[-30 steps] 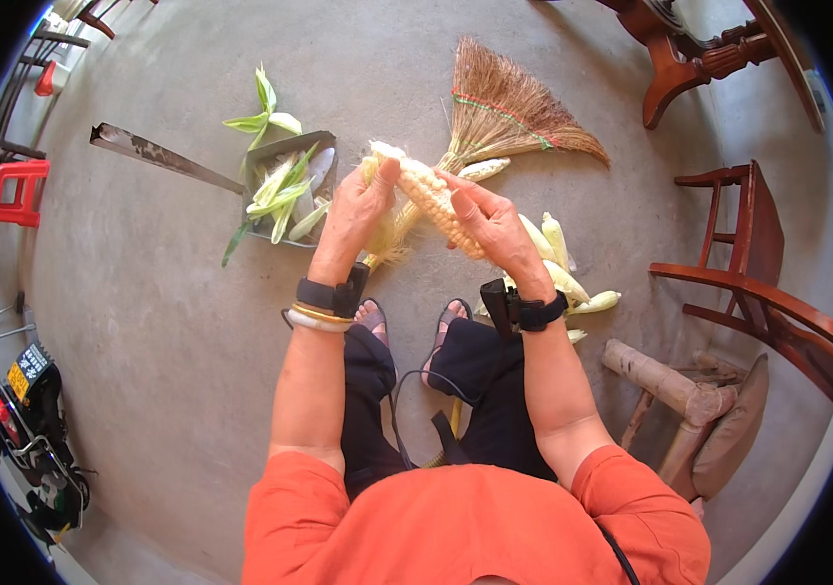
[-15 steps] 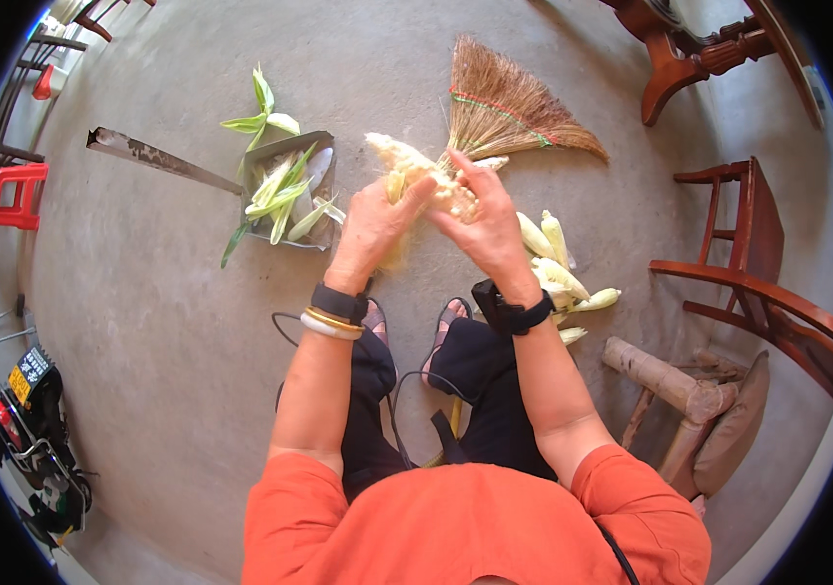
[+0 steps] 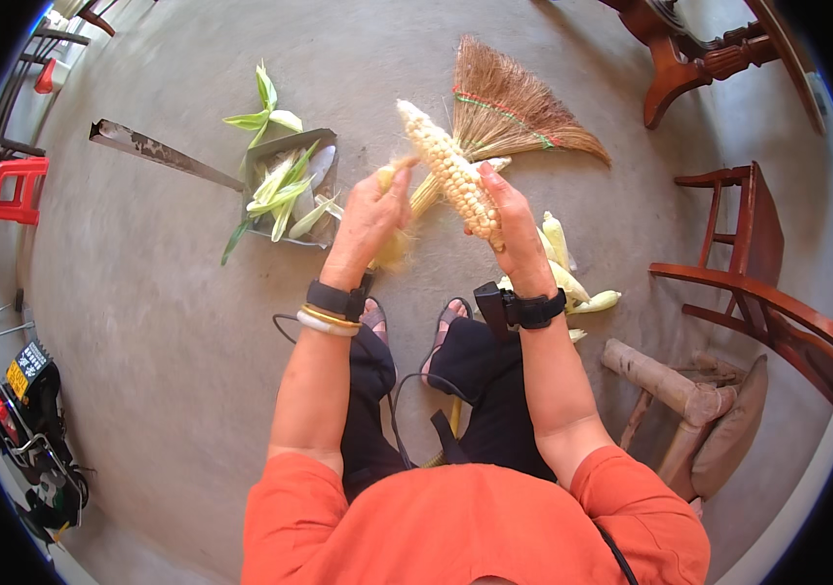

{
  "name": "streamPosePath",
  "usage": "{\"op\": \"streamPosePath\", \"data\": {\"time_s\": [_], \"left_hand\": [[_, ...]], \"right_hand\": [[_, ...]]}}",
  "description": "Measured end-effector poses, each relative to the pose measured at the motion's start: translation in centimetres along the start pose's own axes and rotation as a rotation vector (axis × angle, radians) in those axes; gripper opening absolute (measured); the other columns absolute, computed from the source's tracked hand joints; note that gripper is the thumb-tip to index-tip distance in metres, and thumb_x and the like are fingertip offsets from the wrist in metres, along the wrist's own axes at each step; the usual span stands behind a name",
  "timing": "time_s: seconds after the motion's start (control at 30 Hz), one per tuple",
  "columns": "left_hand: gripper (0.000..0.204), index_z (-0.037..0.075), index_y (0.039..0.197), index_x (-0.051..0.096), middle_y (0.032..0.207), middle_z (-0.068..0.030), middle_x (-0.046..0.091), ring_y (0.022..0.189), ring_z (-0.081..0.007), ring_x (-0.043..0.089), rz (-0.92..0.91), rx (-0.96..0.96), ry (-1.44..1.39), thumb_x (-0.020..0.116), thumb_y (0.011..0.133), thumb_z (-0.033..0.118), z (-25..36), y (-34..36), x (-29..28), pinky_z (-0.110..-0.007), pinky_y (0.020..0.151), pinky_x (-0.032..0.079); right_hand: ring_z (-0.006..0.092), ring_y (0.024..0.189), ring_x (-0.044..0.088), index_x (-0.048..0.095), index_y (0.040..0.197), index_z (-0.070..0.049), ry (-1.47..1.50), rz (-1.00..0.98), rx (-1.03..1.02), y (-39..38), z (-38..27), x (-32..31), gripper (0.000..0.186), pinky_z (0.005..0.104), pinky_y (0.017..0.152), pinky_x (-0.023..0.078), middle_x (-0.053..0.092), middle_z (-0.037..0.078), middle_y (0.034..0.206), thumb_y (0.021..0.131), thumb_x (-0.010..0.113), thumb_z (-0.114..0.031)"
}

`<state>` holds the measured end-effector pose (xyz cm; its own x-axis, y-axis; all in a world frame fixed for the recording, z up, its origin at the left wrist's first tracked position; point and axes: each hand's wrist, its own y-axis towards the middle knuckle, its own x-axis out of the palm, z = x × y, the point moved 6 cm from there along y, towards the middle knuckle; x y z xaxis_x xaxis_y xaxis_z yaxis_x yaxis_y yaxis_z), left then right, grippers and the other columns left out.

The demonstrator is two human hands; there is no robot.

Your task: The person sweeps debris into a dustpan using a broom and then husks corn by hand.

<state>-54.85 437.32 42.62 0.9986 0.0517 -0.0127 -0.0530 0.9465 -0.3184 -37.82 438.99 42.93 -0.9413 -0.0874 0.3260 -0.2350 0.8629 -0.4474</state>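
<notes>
A bare ear of pale yellow corn (image 3: 453, 170) points up and to the left, its lower end gripped in my right hand (image 3: 512, 224). Close to its left side, my left hand (image 3: 373, 216) is closed around a tuft of corn silk (image 3: 395, 250), with strands sticking out above and below the fist. Beyond the left hand, a metal dustpan (image 3: 291, 240) holds green corn husks (image 3: 285, 185). Several more pale ears of corn (image 3: 572, 283) lie on the floor, partly behind my right wrist.
A straw broom (image 3: 519, 102) lies beyond the corn. Wooden chair (image 3: 757, 224) and cushioned log seat (image 3: 670, 390) stand at right, a table leg (image 3: 675, 68) at far right. On the left are a red plastic stool (image 3: 17, 192) and a black wheeled thing (image 3: 41, 439).
My hands have drawn apart. The left has come away from the ear with silk in it, while the ear has turned more upright in my right hand.
</notes>
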Motion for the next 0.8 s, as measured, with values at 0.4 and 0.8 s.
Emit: {"op": "streamPosePath", "data": {"time_s": [0.4, 0.8], "left_hand": [[0.033, 0.004, 0.074, 0.055, 0.059, 0.0041, 0.043, 0.054, -0.0060, 0.040, 0.011, 0.345, 0.468, 0.054, 0.092, 0.032, 1.5, -0.7, 2.6, -0.023, 0.049, 0.035], [0.039, 0.004, 0.073, 0.055, 0.056, 0.0025, 0.045, 0.051, -0.0066, 0.039, 0.012, 0.102, 0.270, 0.052, 0.092, 0.039, 0.9, -0.7, 2.8, -0.025, 0.046, 0.033]], "right_hand": [[0.0106, 0.069, 0.062, 0.053, 0.105, -0.007, 0.031, 0.037, 0.024, 0.5, 1.4, -0.1, 0.035, 0.0252, 0.047, 0.052, 0.062, 0.003, 0.088, 0.091, 0.050, -0.040], [0.0076, 0.074, 0.058, 0.054, 0.108, -0.003, -0.058, 0.073, -0.112, 0.3, 0.3, -0.1, 0.040, 0.0225, 0.057, 0.049, 0.061, 0.003, 0.092, 0.090, 0.055, -0.039]]}}
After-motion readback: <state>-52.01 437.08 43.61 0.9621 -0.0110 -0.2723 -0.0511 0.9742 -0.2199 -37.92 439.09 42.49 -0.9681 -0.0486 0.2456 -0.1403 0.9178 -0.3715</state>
